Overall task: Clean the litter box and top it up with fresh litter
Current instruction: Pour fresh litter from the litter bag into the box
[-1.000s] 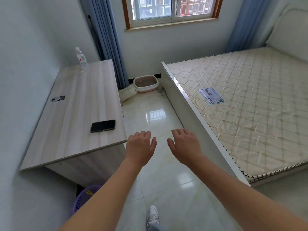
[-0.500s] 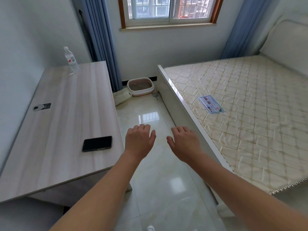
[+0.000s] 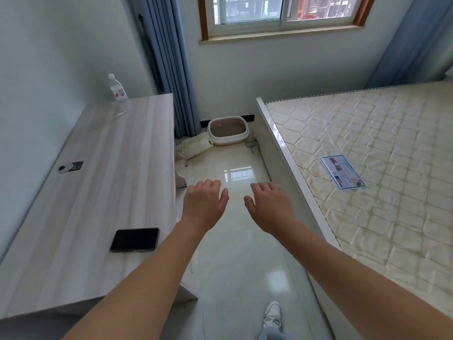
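Observation:
A white and pink litter box [image 3: 246,133] with grey litter inside sits on the floor against the far wall under the window. A pale bag [image 3: 193,147] lies on the floor just left of it. A small grey scoop [image 3: 250,146] lies on the tiles by the box's right front corner. My left hand [image 3: 204,204] and my right hand [image 3: 269,207] are stretched out in front of me over the aisle, palms down, fingers apart, holding nothing. Both hands are far short of the box.
A wooden desk [image 3: 98,192] runs along the left, with a black phone [image 3: 134,240] and a water bottle [image 3: 119,95] on it. A bed with a bare mattress [image 3: 367,173] fills the right. A narrow tiled aisle lies between them. Blue curtains [image 3: 169,62] hang behind the desk.
The view has moved forward along the aisle, so the litter box looks closer and larger. Both hands stay out in front, open and empty.

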`<state>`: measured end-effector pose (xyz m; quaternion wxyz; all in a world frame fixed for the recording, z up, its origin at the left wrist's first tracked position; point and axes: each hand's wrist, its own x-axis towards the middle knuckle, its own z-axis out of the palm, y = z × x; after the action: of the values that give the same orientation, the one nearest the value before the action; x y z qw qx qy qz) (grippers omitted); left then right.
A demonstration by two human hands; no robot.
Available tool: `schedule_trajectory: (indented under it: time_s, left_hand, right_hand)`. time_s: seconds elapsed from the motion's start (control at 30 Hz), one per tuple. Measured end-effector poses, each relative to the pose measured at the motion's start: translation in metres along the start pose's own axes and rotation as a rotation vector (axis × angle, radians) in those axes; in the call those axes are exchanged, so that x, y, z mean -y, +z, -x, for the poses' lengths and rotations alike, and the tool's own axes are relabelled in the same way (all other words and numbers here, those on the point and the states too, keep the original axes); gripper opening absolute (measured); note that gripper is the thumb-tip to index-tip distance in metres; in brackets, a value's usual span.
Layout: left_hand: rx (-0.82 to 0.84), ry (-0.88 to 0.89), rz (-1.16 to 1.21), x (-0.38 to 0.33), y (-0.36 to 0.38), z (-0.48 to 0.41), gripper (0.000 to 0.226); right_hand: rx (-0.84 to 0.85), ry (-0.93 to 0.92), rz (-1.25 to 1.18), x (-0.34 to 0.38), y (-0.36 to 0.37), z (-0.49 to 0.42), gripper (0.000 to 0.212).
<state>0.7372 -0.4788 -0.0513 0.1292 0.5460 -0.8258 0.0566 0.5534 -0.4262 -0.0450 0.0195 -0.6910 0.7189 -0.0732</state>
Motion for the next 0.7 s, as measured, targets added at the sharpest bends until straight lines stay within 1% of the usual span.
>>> schedule_trajectory:
  time_s: [0.1,0.17,0.33,0.4,0.53,0.6,0.7]
  left_hand:
    - [0.018,-0.015,-0.036,-0.007,0.01,-0.035,0.054]
    - [0.021,-0.056,-0.063,-0.011,0.016,-0.056,0.052]
    - [0.062,-0.104,-0.08,-0.012,0.028,-0.096,0.049]
    - [0.082,-0.123,-0.084,-0.003,0.038,-0.115,0.046]
    - [0.084,-0.153,-0.086,0.026,0.064,-0.165,0.051]
    - [0.088,-0.144,-0.065,0.041,0.078,-0.196,0.047]
    - [0.086,-0.148,-0.038,0.057,0.098,-0.25,0.056]
  right_hand:
    - [0.005,-0.044,-0.016,-0.024,0.0,-0.039,0.043]
    - [-0.001,-0.094,-0.009,-0.036,0.001,-0.065,0.043]
    - [0.026,-0.155,-0.01,-0.049,0.009,-0.126,0.042]
    - [0.031,-0.178,-0.007,-0.049,0.016,-0.152,0.041]
    - [0.055,-0.217,0.004,-0.049,0.032,-0.215,0.042]
    - [0.074,-0.208,-0.003,-0.049,0.038,-0.251,0.043]
    - [0.063,-0.185,-0.003,-0.056,0.042,-0.3,0.043]
